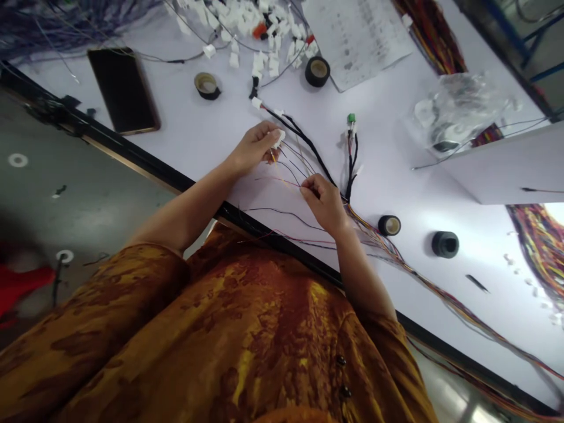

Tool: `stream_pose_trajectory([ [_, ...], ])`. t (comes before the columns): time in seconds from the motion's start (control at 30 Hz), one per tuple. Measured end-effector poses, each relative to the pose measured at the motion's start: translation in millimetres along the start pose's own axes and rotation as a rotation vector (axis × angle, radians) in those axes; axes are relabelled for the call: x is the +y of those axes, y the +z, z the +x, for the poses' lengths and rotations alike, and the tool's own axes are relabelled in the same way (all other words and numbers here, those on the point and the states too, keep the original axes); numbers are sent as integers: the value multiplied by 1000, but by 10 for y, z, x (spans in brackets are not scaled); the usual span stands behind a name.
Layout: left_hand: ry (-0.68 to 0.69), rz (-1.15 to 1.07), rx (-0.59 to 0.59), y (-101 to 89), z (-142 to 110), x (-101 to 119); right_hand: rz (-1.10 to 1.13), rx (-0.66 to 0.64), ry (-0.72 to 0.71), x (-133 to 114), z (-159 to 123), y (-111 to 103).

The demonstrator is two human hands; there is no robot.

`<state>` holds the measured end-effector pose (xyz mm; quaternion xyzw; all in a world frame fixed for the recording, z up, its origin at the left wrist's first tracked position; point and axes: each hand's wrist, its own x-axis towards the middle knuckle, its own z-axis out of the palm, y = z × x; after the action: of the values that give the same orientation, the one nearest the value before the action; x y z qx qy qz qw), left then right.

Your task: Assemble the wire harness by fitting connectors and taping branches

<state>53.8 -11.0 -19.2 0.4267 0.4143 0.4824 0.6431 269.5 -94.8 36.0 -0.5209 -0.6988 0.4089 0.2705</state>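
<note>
Between the thumb and fingers of my left hand point(258, 148) is a white plastic connector point(278, 138), partly covered by the fingertips. Several thin wires run from it toward my right hand point(324, 200), whose thumb and fingers pinch a dark wire point(291, 171). A yellow wire point(275, 163) hangs below the connector. Just beyond both hands lies a black-taped wire harness point(311, 144) with white connectors at its far end. Its loose wires continue past my right wrist to the lower right. A branch with a green connector point(351, 118) stands off to the right of my hands.
Black tape rolls point(317, 71) lie around the table point(392, 158). A phone point(124, 91) rests at the left. Behind are a pile of white connectors point(247, 23) and a printed sheet point(359, 38). A plastic bag point(467, 106) and wire bundles point(540, 247) occupy the right.
</note>
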Motion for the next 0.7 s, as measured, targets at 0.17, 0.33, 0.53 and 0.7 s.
stream_pose_trajectory([
  [0.17,-6,3,-10,-11,27,-41,214,-75,0,-144,45,121],
  [0.33,-37,-10,13,-10,22,-21,153,-68,-87,-276,121,179],
  [0.53,-3,19,-18,18,-31,62,951,205,251,-138,273,-156],
  [0.7,-31,12,19,19,-31,58,1143,205,324,5,270,-220],
])
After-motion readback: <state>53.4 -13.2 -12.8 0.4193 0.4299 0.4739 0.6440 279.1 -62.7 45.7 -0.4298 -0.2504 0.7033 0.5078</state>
